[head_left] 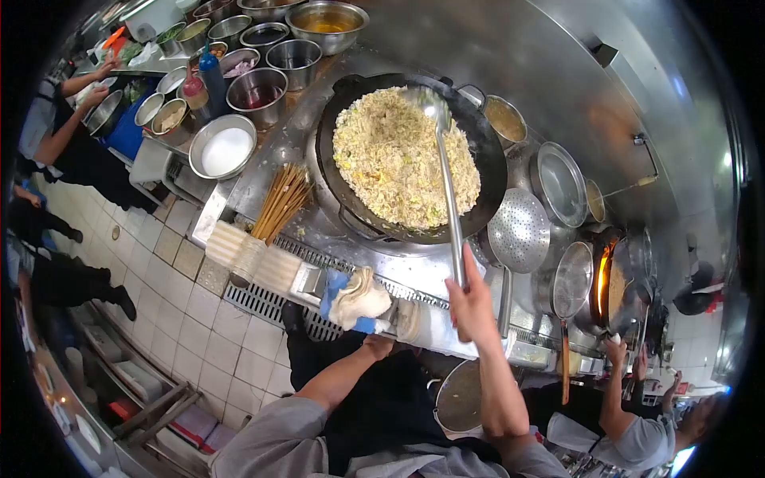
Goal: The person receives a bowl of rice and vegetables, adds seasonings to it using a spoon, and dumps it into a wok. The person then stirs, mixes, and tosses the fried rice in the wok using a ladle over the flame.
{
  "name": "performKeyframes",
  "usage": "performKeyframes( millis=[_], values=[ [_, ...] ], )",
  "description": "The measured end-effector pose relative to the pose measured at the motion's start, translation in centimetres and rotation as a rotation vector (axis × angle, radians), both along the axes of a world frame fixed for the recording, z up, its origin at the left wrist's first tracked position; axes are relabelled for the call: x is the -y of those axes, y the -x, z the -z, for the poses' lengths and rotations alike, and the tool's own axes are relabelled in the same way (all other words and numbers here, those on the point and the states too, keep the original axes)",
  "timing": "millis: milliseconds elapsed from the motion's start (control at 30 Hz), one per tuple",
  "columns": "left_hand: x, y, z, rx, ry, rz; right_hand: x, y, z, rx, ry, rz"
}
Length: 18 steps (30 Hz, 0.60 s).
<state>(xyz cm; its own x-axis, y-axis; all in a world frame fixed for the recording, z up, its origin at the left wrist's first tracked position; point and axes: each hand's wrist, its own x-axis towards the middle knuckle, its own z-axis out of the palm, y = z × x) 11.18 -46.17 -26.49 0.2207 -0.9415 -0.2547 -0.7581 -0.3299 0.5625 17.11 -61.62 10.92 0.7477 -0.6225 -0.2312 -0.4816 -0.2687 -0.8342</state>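
Observation:
My right hand [472, 309] is closed around the handle of a long metal ladle [448, 179]. The ladle's bowl is at the far side of a large black wok [492, 163], over the rice. Fried rice [406, 171] with yellow and green bits fills much of the wok, and a darker brownish patch lies on its far part. Down by the stove's front edge is my left hand [378, 344], just below a bunched cream cloth [360, 299] and a blue cloth [333, 291]. Its fingers are hidden.
Left of the wok stand a bamboo brush [284, 195], a bowl of white granules [226, 151] and several metal bowls. A perforated skimmer [519, 231] and a strainer [573, 279] lie to the right. Flame shows at another wok [603, 275], near a co-worker [629, 430].

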Motion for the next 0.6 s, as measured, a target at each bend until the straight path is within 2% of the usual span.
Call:
performKeyframes(
  millis=[67,167,200,267,333,367,400,433,467,500,533,600],
  values=[
    [0.1,0.7,0.9,-0.109,0.052,-0.15,1.5,-3.0,-1.7,-0.088,0.06,-0.046],
    [0.3,-1.1,-2.5,-0.107,-0.284,0.098,2.3,-3.5,-1.1,-0.158,0.182,-0.182],
    [0.4,-2.3,-4.3,-0.14,-0.325,0.112,2.3,-1.7,-0.8,-0.165,0.218,-0.241],
    [0.6,-4.1,-8.2,-0.216,-0.402,0.129,1.5,0.3,-3.6,-0.261,0.191,-0.253],
    [0.4,-2.8,-5.5,-0.237,-0.353,0.099,1.1,1.4,-6.4,-0.384,0.156,-0.254],
    [0.5,-0.5,0.2,-0.216,-0.26,0.059,1.2,0.7,-7.0,-0.457,0.12,-0.238],
    [0.6,0.6,3.3,-0.192,-0.167,0.021,1.3,-0.1,-7.7,-0.532,0.087,-0.224],
    [0.5,-0.5,0.7,-0.215,-0.227,0.037,2.1,-1.0,-6.2,-0.446,0.164,-0.243],
    [0.3,-3.1,-5.8,-0.24,-0.287,0.052,3.3,-1.8,-3.4,-0.362,0.242,-0.26],
    [0.3,-4.4,-9.3,-0.266,-0.346,0.066,3.6,-3.2,-2.6,-0.279,0.319,-0.28],
    [0.5,-3.5,-7.5,-0.217,-0.291,0.059,3.1,-4.2,-3.1,-0.39,0.245,-0.234],
    [0.2,-1.7,-2.1,-0.115,-0.187,0.051,3.0,-2.0,-2.2,-0.358,0.295,-0.286]
  ],
)
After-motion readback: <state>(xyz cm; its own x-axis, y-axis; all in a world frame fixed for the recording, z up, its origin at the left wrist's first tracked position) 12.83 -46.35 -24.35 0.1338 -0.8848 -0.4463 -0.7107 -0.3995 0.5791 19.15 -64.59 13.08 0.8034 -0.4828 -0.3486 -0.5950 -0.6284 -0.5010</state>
